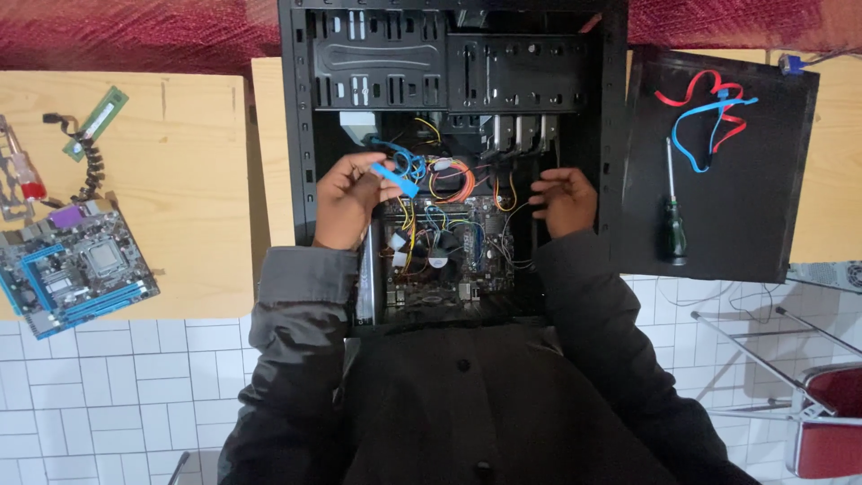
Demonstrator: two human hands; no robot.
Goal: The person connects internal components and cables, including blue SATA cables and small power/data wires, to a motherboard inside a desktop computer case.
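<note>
Cable (396, 176), blue, pinched in left hand (346, 193) over the case (296, 135); right hand (564, 199) hovers, fingers loosely curled, empty; cable's far end lost among wires.

- I see the computer case (449, 81): black, inside and out.
- Flat cable (395, 177) in my left hand (346, 198): light blue.
- Wire bundle (449, 180) in the case: orange, with yellow and blue strands.
- Side panel (772, 207): black.
- 2 loose cables (709, 112) on it: 1 red, 1 blue.
- Screwdriver (673, 224): dark green handle, silver shaft.
- Spare motherboard (72, 269): blue board, blue slots, purple part at the top.
- Memory stick (97, 121): green.
- Tables (180, 180): pale wood.
- Floor (117, 386): white tiles, dark grout.
- My sleeves (296, 305): dark grey.
- Cloth (135, 36) behind: red.
- Chair (831, 422): red seat, chrome frame.
</note>
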